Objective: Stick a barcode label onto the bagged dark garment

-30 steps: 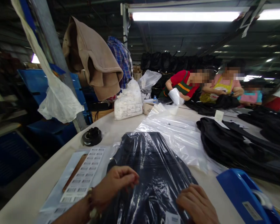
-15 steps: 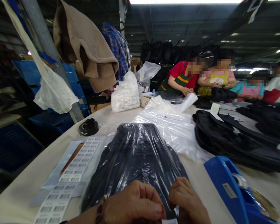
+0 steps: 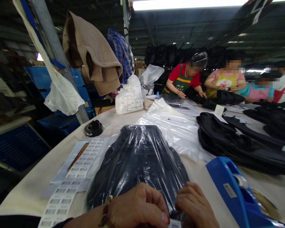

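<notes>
- My left hand [image 3: 142, 205] is curled beside a white label [image 3: 175, 224].
- My right hand [image 3: 196, 205], fingers bent, touches the plastic-wrapped black bag [image 3: 142, 158] on the bench [image 3: 197, 175].
- I can't tell whether either grips.

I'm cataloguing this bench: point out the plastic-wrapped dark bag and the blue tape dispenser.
Plastic-wrapped dark bag [image 3: 138, 163], head view: middle of its upward-facing side.
Blue tape dispenser [image 3: 238, 204], head view: its blue body.

1 L hand [image 3: 141, 204], 1 R hand [image 3: 196, 204] – 1 wrapped blk bag [image 3: 142, 161], 1 tape disp. [image 3: 224, 179] – 4 co-wkrs [image 3: 182, 84]
</notes>
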### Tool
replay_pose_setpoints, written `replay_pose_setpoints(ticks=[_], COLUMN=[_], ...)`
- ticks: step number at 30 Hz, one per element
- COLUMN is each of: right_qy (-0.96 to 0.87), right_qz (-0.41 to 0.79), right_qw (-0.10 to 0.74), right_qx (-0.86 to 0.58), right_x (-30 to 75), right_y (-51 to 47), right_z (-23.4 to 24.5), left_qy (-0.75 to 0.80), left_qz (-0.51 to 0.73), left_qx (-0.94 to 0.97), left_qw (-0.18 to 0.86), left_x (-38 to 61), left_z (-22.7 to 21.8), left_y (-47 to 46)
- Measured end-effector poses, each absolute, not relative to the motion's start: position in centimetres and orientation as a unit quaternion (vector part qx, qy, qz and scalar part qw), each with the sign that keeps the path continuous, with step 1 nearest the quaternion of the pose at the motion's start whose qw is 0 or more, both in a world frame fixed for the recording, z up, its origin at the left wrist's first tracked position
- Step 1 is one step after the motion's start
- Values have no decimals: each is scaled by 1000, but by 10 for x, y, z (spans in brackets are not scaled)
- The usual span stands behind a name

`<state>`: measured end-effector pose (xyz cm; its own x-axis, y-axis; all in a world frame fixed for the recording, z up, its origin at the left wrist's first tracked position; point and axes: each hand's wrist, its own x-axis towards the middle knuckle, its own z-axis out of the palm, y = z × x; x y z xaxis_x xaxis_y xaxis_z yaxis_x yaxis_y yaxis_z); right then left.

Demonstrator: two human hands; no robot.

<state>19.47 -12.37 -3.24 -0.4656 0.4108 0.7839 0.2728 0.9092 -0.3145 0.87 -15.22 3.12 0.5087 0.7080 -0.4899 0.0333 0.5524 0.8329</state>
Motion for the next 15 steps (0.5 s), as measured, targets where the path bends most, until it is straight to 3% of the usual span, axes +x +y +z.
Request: replay_pose_setpoints(ticks=[4, 15], right_qy=[-824, -839], right_qz=[87, 14], right_qw=[525, 509], right_qx=[-196, -192], right_x=[192, 193], right_y=[-129, -132], right_z=[-31, -25], left_qy=[444, 488], left_qz=[226, 254], left_qx=[416, 443], left_qw=[761, 708], left_x=[11, 15], left_z=[34, 38], left_y=[-154, -160])
